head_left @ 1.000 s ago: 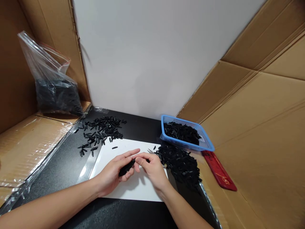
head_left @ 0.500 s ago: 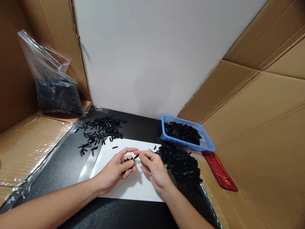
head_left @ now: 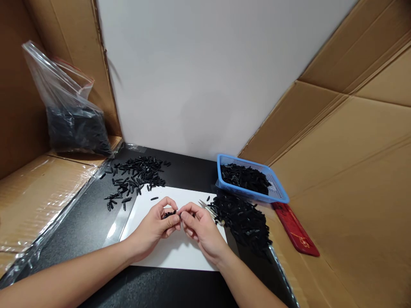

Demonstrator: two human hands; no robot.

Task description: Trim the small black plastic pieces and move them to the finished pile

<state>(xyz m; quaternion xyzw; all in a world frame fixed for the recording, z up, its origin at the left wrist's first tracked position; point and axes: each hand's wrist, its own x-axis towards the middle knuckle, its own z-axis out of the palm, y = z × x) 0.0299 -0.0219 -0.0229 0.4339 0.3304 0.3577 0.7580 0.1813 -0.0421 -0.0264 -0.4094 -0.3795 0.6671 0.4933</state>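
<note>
White sheet (head_left: 180, 252) under both hands, left hand (head_left: 154, 229) and right hand (head_left: 201, 229) fingers pinched together on small black piece (head_left: 170, 213).

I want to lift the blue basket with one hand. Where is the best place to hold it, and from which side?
Probably grip the blue basket by its near right rim, coming from above on the right. That corner shows bare mesh, the black pieces inside are heaped toward the left, and the loose black pile crowds the near left side.
</note>
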